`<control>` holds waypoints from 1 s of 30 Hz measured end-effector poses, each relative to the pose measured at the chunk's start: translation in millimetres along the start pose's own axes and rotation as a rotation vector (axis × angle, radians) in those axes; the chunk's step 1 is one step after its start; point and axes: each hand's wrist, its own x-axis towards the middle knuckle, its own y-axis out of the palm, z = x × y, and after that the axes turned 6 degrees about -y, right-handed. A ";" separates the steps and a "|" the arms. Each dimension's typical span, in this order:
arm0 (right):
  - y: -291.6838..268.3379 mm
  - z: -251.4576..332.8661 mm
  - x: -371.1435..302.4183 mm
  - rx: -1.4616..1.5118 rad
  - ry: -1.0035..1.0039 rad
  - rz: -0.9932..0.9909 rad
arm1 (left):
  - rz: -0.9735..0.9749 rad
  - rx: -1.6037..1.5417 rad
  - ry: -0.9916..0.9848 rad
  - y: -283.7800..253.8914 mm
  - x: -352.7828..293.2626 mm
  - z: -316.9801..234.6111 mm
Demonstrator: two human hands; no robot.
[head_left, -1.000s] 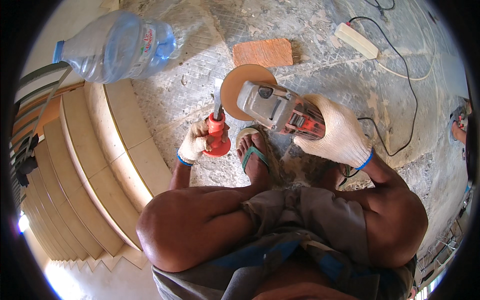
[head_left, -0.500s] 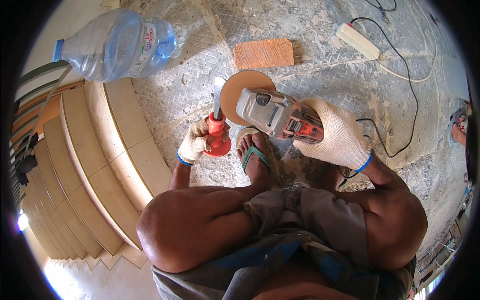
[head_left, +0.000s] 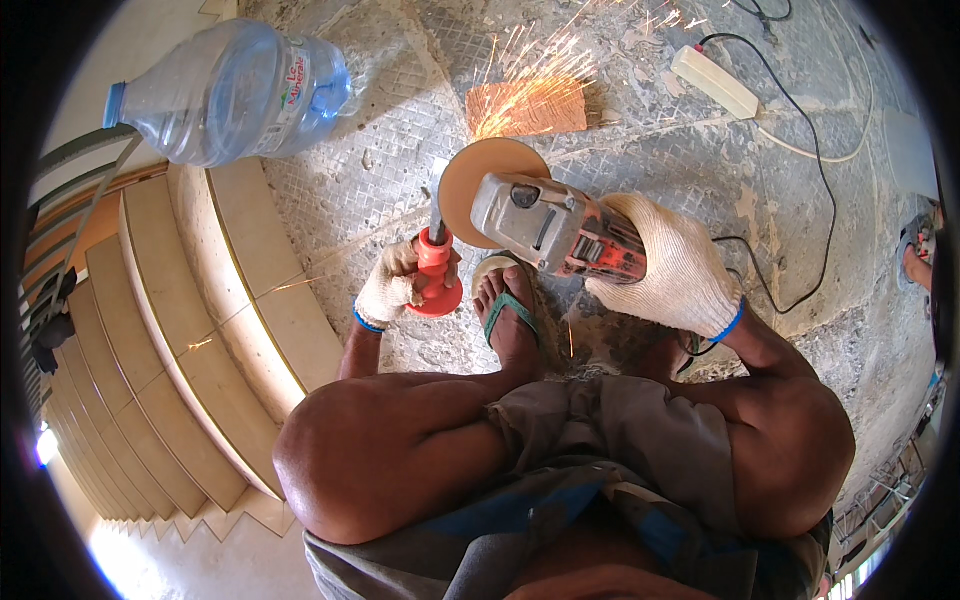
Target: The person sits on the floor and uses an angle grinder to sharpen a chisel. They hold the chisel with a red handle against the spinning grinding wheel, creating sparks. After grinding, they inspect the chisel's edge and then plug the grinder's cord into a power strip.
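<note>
The hands are apart: the gloved left hand wraps a red-handled chisel, the right hand clamps a grinder, probably for steadiness. The chisel meets the disc above the floor, near the steps along its left edge; that angle likely throws most sparks forward, over the orange block.

White glare, edges bent

Wears wht knit gloves w/ blue trim, brn-grey shorts, grey/blue top & grn-strap sandals.
</note>
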 end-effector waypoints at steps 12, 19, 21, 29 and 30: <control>-8.5 5.6 -0.5 0.063 0.049 -0.050 | 0.017 -0.111 0.082 11.3 4.0 -0.2; -6.4 7.2 -1.4 0.051 -0.014 -0.052 | 0.051 -0.124 0.032 3.3 -1.1 -2.0; -6.6 7.9 -1.6 0.039 -0.032 -0.043 | 0.036 -0.093 -0.008 -0.2 -2.8 -3.4; -9.0 13.1 -1.1 -0.008 -0.033 0.014 | -0.013 -0.065 -0.021 1.8 -4.8 -4.4; -9.1 13.2 -1.0 -0.005 -0.030 0.017 | -0.008 -0.062 -0.006 0.9 -5.4 -3.8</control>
